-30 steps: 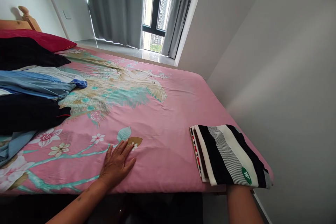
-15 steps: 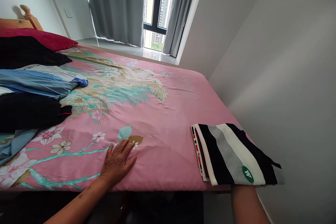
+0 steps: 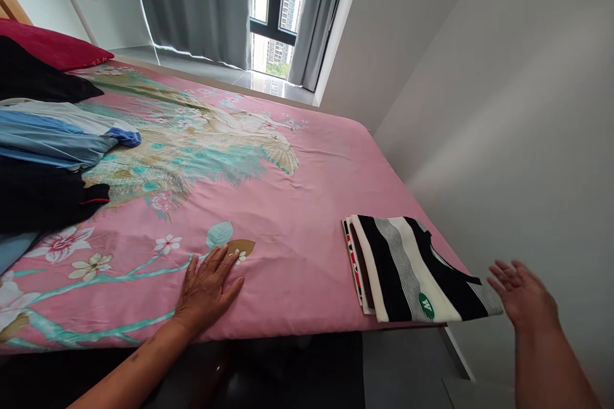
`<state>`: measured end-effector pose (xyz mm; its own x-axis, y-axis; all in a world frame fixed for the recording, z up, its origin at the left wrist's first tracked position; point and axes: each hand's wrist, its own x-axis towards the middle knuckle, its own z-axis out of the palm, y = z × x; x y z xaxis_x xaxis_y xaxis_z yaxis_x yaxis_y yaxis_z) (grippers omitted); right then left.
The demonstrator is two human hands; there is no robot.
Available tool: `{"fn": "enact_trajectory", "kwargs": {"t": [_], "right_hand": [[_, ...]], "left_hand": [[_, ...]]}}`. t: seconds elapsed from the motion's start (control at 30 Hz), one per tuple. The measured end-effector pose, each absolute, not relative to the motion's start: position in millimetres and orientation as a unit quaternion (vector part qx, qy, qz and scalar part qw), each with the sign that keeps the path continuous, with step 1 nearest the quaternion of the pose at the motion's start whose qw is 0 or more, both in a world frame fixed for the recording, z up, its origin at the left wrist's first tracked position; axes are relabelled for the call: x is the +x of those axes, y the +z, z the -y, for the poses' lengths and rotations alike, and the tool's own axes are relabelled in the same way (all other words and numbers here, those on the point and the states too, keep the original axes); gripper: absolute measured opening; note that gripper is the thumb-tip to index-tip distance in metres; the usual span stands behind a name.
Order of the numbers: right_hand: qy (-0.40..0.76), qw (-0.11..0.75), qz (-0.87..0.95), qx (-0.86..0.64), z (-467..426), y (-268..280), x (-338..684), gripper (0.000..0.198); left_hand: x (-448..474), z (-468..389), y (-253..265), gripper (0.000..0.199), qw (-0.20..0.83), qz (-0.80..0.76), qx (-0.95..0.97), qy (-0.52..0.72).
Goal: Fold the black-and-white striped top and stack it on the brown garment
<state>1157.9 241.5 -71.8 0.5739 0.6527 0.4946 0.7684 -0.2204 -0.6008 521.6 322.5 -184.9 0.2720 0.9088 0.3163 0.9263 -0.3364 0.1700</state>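
Note:
My left hand (image 3: 208, 284) lies flat on the pink flowered bed sheet (image 3: 297, 268), fingers stretched over a printed brown leaf. It holds nothing. At the bed's front right corner rests a folded striped shirt (image 3: 407, 265) in black, white and grey, with a green round patch; other folded cloth shows under its left edge. Part of the shirt reaches past the bed's edge. My right hand (image 3: 525, 291) is raised in the air just right of the shirt, palm up with fingers apart, touching nothing.
Several garments lie along the left of the bed, among them a black one (image 3: 43, 195) and a light blue one (image 3: 62, 140). A red pillow (image 3: 57, 48) is behind them. The white wall (image 3: 480, 140) rises close on the right. Grey curtains (image 3: 192, 6) hang by the window.
My right hand has come out from under the folded shirt and moved right, away from it. The shirt now lies on the bed corner. My left hand stays on the sheet; the view has shifted slightly.

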Motion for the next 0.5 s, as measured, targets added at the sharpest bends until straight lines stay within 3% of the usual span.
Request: {"fn": "enact_trajectory", "kwargs": {"t": [0.07, 0.13, 0.37, 0.5], "right_hand": [[0.007, 0.464, 0.451, -0.762, -244.3, -60.3, 1143.7, 0.059], [0.037, 0.44, 0.498, -0.746, -256.3, -56.9, 1108.8, 0.055], [-0.026, 0.11, 0.64, -0.76, -320.3, -128.6, 964.1, 0.056], [-0.048, 0.043, 0.652, -0.756, -325.1, -151.6, 945.2, 0.057]], "left_hand": [[521.6, -323.4, -185.7, 0.054, 0.025, 0.575, -0.798, -0.179], [521.4, -323.7, -185.9, 0.054, 0.026, 0.574, -0.799, -0.178], [519.5, -320.8, -184.1, 0.053, 0.019, 0.575, -0.798, -0.18], [518.4, -320.3, -184.3, 0.054, 0.009, 0.576, -0.795, -0.189]]}}
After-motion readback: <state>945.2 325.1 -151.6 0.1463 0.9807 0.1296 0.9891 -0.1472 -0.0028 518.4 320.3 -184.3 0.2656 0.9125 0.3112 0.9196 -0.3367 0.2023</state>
